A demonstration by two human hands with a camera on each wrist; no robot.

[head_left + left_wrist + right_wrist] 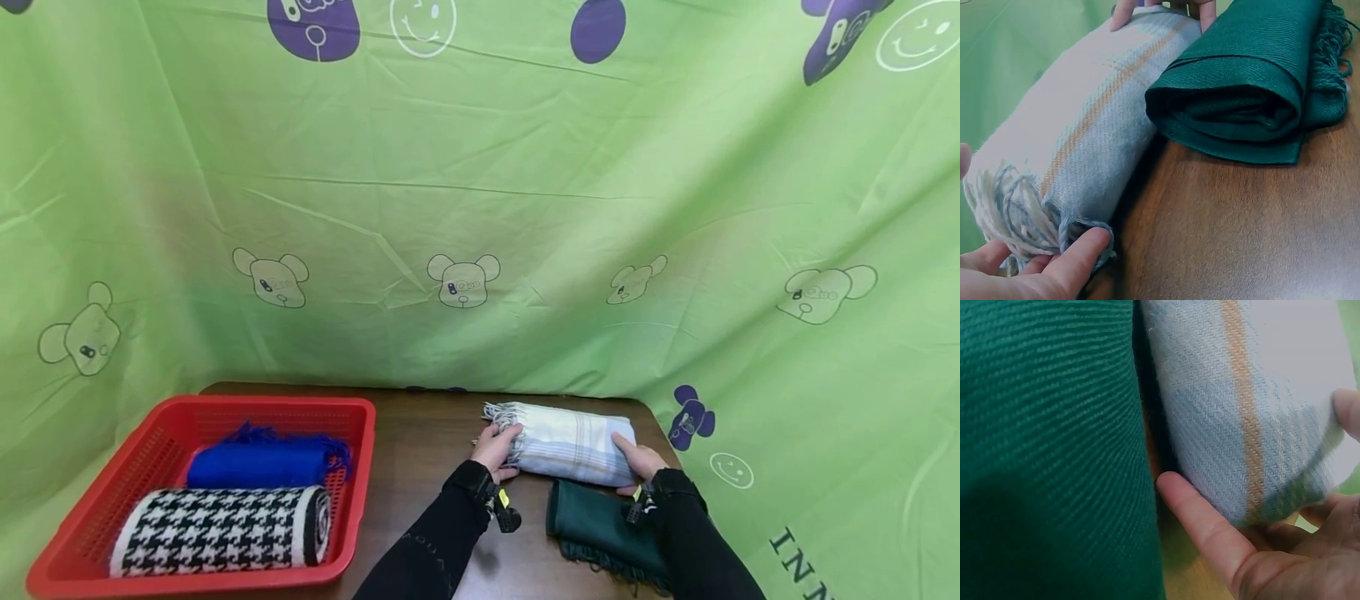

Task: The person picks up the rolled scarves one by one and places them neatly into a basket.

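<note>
A rolled white and pale blue plaid scarf (573,440) with thin orange-brown stripes lies near the far edge of the table. My left hand (493,450) holds its fringed end, fingers at the tassels (1019,206). At the opposite end my right hand (641,460) grips the roll, the thumb on top and the other fingers around the end and underside. Just in front of it lies a folded dark green scarf (600,517) with a fringe, partly covered by my right forearm. In the right wrist view the green cloth (1047,425) runs close alongside the plaid roll.
On the left, a red plastic basket (362,467) holds a rolled blue fringed scarf (255,463) and a rolled black and white houndstooth scarf (210,532). Brown wooden table (420,450) shows between basket and hands. A green printed curtain (465,350) hangs behind and at the sides.
</note>
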